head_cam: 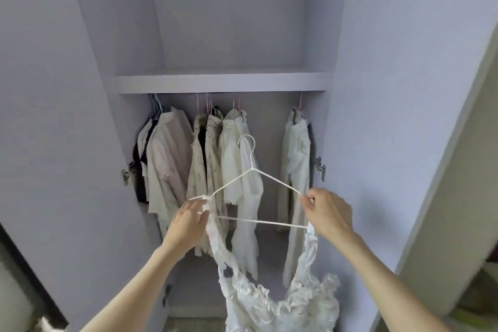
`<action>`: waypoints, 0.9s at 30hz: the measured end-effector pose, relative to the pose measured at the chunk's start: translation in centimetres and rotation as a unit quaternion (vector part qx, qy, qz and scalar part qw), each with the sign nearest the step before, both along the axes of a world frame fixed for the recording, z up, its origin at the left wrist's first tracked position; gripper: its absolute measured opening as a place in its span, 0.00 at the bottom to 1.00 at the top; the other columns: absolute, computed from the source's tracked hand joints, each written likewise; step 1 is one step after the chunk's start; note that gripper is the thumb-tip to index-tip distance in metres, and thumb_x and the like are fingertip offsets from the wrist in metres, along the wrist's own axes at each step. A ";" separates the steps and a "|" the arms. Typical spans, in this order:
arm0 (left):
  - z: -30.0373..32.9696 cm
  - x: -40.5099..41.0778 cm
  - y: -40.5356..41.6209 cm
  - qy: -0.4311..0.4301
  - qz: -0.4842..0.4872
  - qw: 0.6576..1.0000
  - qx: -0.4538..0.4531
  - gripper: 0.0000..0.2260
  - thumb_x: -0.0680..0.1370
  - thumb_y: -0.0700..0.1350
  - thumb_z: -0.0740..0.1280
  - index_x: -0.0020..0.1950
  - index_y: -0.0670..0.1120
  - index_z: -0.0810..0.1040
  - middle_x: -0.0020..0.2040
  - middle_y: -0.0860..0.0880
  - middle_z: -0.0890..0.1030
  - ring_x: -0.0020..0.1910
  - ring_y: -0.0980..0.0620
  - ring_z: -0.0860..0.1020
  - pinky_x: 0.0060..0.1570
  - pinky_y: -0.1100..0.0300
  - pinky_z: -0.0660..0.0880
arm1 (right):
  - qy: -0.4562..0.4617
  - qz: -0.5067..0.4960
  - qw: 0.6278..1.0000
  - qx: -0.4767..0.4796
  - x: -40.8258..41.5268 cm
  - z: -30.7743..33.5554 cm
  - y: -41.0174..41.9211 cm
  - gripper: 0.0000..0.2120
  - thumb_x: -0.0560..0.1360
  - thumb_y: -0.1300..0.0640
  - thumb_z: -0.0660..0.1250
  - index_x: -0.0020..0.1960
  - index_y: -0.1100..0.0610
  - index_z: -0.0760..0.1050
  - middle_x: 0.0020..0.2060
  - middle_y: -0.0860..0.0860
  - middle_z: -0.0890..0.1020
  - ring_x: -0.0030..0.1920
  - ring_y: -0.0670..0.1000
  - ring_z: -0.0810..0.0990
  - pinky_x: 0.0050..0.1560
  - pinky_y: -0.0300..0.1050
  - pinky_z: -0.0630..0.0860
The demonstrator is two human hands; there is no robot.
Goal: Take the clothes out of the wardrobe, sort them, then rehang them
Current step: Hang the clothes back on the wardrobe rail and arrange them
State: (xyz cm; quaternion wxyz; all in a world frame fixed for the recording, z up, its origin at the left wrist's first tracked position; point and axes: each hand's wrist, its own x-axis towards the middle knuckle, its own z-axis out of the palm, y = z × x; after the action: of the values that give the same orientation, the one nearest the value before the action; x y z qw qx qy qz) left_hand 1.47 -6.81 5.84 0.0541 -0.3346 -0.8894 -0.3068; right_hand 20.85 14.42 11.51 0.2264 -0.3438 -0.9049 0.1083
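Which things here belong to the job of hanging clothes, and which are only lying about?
Job:
white hanger
ruffled white garment
left hand
right hand
hanging clothes

Lying about:
shelf
door hinges

Both forearms raised forward, left hand (188, 219) and right hand (327, 213) each in pinching grip.
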 end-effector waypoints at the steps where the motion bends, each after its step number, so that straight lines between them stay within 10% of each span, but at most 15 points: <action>1: -0.1 0.5 0.7 -0.002 -0.025 1.000 0.002 0.17 0.81 0.44 0.58 0.70 0.43 0.68 0.67 0.46 0.71 0.68 0.48 0.67 0.67 0.54 0.62 | -0.018 -0.032 0.999 -0.026 0.6 -0.1 0.3 0.19 0.79 0.50 0.56 0.31 0.54 0.60 0.31 0.48 0.69 0.36 0.55 0.69 0.36 0.43 0.64; 8: 0.0 0.2 1.8 0.059 -0.071 0.996 0.005 0.17 0.81 0.46 0.57 0.69 0.45 0.68 0.68 0.48 0.70 0.70 0.49 0.64 0.69 0.54 0.59 | 0.119 -0.060 0.903 -0.408 0.1 -3.5 1.4 0.15 0.77 0.66 0.56 0.32 0.57 0.61 0.25 0.53 0.64 0.25 0.51 0.62 0.29 0.41 0.61; 27: 9.6 -13.2 11.8 0.273 -0.041 0.959 0.067 0.17 0.80 0.41 0.59 0.68 0.44 0.70 0.70 0.42 0.68 0.72 0.42 0.60 0.69 0.45 0.58 | 0.226 0.009 0.924 -0.309 -19.3 -1.3 10.6 0.12 0.80 0.65 0.52 0.42 0.67 0.69 0.31 0.53 0.70 0.29 0.48 0.68 0.26 0.35 0.63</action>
State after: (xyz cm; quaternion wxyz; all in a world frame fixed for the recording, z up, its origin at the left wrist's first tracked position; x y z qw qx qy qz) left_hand -11.73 5.01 15.39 0.3047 -0.4375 -0.8035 -0.2649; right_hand 1.59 24.98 10.17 0.3066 -0.3546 -0.7544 0.4595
